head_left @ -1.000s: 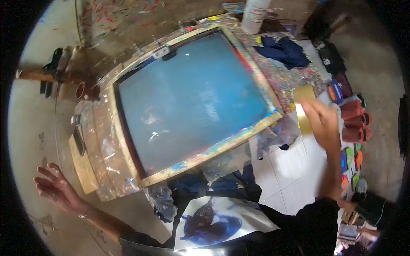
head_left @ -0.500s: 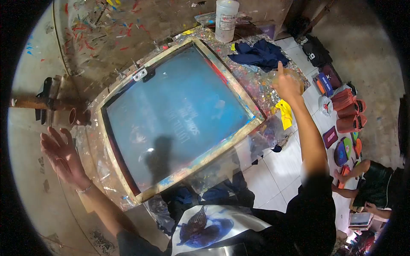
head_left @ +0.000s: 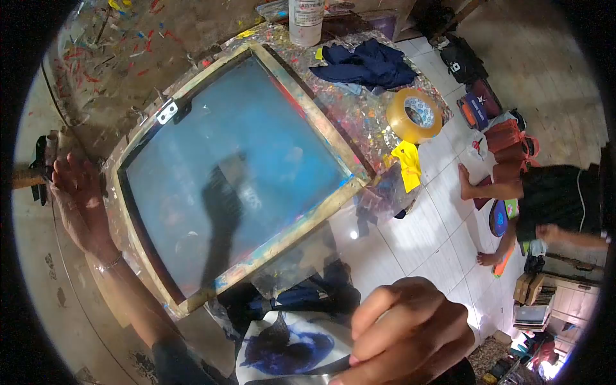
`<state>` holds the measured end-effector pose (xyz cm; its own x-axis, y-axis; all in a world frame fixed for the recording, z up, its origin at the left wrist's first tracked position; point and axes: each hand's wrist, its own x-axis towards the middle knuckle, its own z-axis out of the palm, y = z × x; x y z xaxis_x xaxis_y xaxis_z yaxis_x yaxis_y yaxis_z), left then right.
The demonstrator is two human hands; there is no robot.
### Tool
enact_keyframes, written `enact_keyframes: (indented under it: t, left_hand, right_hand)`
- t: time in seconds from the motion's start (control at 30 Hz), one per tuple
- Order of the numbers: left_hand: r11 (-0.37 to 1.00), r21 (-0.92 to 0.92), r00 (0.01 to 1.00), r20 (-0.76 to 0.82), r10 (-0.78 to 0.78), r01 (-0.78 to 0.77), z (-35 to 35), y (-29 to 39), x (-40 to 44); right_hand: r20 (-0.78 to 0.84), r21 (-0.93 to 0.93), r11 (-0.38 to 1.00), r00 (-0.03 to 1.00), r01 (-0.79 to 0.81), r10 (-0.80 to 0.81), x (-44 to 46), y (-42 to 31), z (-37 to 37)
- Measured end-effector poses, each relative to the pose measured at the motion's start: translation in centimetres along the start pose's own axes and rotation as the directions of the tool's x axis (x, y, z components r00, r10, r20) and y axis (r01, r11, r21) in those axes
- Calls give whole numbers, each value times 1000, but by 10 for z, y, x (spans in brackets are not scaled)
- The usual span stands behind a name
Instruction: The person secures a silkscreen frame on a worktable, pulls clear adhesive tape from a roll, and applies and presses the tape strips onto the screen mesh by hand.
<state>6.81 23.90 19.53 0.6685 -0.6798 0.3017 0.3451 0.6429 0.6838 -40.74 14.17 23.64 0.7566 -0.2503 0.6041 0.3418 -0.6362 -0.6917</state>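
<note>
A silk-screen frame [head_left: 301, 224] of paint-stained wood lies tilted on the worktable, its blue-tinted mesh [head_left: 256, 135] carrying faint lettering. A dark shadow falls across the mesh. To the left of the frame, my left hand [head_left: 83, 202] is raised, palm showing, open and with nothing in it. Close to the camera at the bottom, my right hand [head_left: 410, 327] is closed with its fingers curled. Whatever it may hold is hidden. A roll of clear brown packing tape [head_left: 398, 117] rests at the table's right corner, beside a yellow scrap [head_left: 408, 168].
Dark blue cloth [head_left: 369, 64] and a white bottle [head_left: 305, 22] are at the table's back. A metal hinge clamp [head_left: 167, 111] grips the frame's far side. On the right, a person in dark shorts [head_left: 548, 189] sits on the tiled floor near red bags [head_left: 507, 141].
My right hand has left the tape roll at the table corner and come back near the camera, fingers now curled. My left hand has risen slightly. The other person's leg and arm have shifted.
</note>
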Motion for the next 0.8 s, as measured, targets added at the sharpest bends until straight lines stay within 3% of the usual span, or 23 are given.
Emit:
enact_keyframes:
  t: [0.03,0.07,0.13,0.17,0.2,0.27,0.3,0.33,0.37,0.4,0.43,0.47,0.5,0.57,0.63,0.7,0.8]
  left_hand:
    - [997,-63,994,106,-33,40,-1,-2,-1]
    - [997,-58,995,97,-38,44,5,-4,-4]
    - [985,157,986,-143,92,-69,21,-6,-7]
    - [984,164,984,-150,96,-71,15,-5,-7]
    - [969,242,998,-47,49,-36,5,-4,-3]
    - [863,501,971,-167,173,-68,27,-17,-3]
    - [862,503,993,-51,104,-64,19,-17,-1]
    - [913,407,999,12,-45,36,5,-15,11]
    - [879,474,999,0,-49,43,7,-29,18]
    - [841,539,998,-12,-54,51,9,-43,24]
    - [806,589,998,-29,-55,61,14,-58,26]
    - [710,701,997,-45,-57,72,26,-77,26]
    - [495,860,990,-69,-125,122,25,-100,36]
    - [599,775,962,-44,-268,202,3,-125,52]
    - [501,864,975,64,-211,52,-9,-178,66]
    - [515,853,955,73,-287,89,-19,-207,72]
    - [431,902,945,148,-291,-8,-35,-236,81]
  right_hand:
    - [-27,19,1000,1000,3,-2,-2,2,2]
    - [-57,36,999,998,2,0,-3,6,3]
    - [-127,74,997,992,1,9,-8,14,8]
    - [-170,95,995,985,-9,25,-10,18,10]
    - [-211,116,993,977,-12,36,-13,22,12]
    - [-326,168,981,934,-96,147,-23,31,22]
    - [-387,220,961,889,-170,246,-31,38,31]
    - [-436,304,908,805,-289,402,-45,44,42]
    - [-430,361,810,688,-463,585,-60,49,55]
    - [-455,616,666,499,-422,737,-74,58,79]
    - [-425,741,577,425,-343,799,-83,67,93]
    - [-396,816,472,272,-333,877,-93,71,108]
    - [-334,882,358,128,-306,934,-98,74,124]
    - [-337,883,343,75,-320,938,-103,75,136]
    - [-311,894,319,78,-315,947,-105,78,151]
    - [-280,896,288,72,-337,957,-104,78,157]
    - [-224,903,248,107,-352,969,-99,78,160]
